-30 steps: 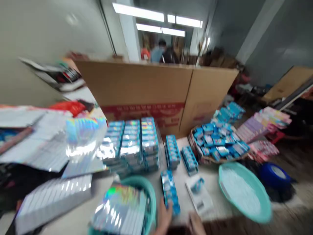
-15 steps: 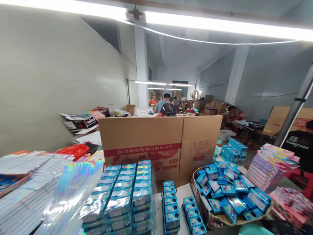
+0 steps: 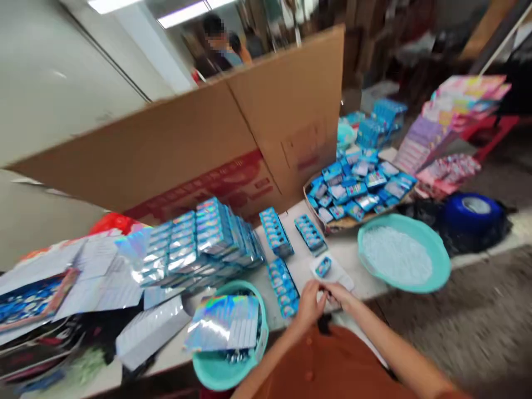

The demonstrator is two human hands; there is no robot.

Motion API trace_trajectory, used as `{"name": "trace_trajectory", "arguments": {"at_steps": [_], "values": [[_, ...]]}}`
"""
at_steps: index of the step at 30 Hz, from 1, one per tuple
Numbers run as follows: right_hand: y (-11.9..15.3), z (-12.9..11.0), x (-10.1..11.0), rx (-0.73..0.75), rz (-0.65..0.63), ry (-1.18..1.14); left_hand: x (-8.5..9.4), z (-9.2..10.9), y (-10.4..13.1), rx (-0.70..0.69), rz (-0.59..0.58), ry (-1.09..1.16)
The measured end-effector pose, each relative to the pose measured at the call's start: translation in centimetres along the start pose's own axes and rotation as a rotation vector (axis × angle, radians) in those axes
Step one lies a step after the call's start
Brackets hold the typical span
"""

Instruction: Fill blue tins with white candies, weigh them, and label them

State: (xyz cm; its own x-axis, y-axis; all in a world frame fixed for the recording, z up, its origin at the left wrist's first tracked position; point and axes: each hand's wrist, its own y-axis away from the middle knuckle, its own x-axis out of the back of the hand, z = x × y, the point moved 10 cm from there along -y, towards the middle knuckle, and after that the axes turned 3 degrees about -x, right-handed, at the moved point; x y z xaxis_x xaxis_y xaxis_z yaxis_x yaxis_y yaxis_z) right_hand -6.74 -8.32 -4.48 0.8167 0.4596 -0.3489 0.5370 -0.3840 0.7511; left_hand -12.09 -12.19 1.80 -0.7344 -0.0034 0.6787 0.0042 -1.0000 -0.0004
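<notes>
My left hand (image 3: 310,302) and my right hand (image 3: 338,295) meet close to my body at the table's near edge. Both have curled fingers; whatever lies between them is too small and blurred to name. Just beyond my fingertips, one small blue box (image 3: 323,267) rests on a white pad (image 3: 343,275). Left of my hands stands a row of blue boxes (image 3: 283,288). Farther back are a second row of boxes (image 3: 276,231) and a third row (image 3: 310,233).
A teal basin (image 3: 440,266) of clear pieces sits right; another teal basin (image 3: 220,371) holds shiny sheets. Stacked wrapped boxes (image 3: 195,235) stand left. A carton (image 3: 344,224) heaped with blue boxes lies behind, near an upright cardboard panel (image 3: 187,149). A person (image 3: 220,47) is beyond it.
The view has swung downward and tilted, bringing my hands, forearms and the two teal basins into sight. The things on the table appear not to have moved.
</notes>
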Motion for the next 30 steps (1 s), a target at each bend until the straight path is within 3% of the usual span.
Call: {"name": "trace_trajectory", "arguments": {"at_steps": [2,5,9,13,19,22,26,28,30], "values": [[0.3,4.3,1.3,-0.1,0.071,-0.111,-1.0,-0.1,-0.3,-0.005,-0.037,-0.009],[-0.5,6.2,2.5,-0.199,0.094,-0.229,-2.0,-0.2,-1.1,-0.035,-0.091,-0.009],[-1.4,5.4,1.6,-0.253,-0.085,-0.279,-2.0,-0.6,-1.4,0.003,-0.13,-0.017],[-0.5,4.8,0.8,-0.265,-0.214,-0.151,-2.0,-0.6,-1.6,0.055,-0.199,0.01],[0.8,4.4,1.7,-0.211,-0.208,0.058,-3.2,-1.4,-2.1,0.295,-0.275,-0.005],[1.1,4.1,2.6,-0.155,-0.161,0.127,-3.8,-0.8,-2.2,0.305,-0.277,-0.061],[1.2,4.6,3.2,-0.174,-0.16,0.113,-3.9,-0.2,-2.3,0.26,-0.22,-0.077],[0.9,4.4,4.0,-0.157,-0.134,0.135,-3.4,-1.1,-2.2,0.307,-0.168,-0.057],[0.2,3.3,5.9,-0.061,-0.011,0.246,-2.7,-2.5,-2.2,0.373,-0.084,0.01]]}}
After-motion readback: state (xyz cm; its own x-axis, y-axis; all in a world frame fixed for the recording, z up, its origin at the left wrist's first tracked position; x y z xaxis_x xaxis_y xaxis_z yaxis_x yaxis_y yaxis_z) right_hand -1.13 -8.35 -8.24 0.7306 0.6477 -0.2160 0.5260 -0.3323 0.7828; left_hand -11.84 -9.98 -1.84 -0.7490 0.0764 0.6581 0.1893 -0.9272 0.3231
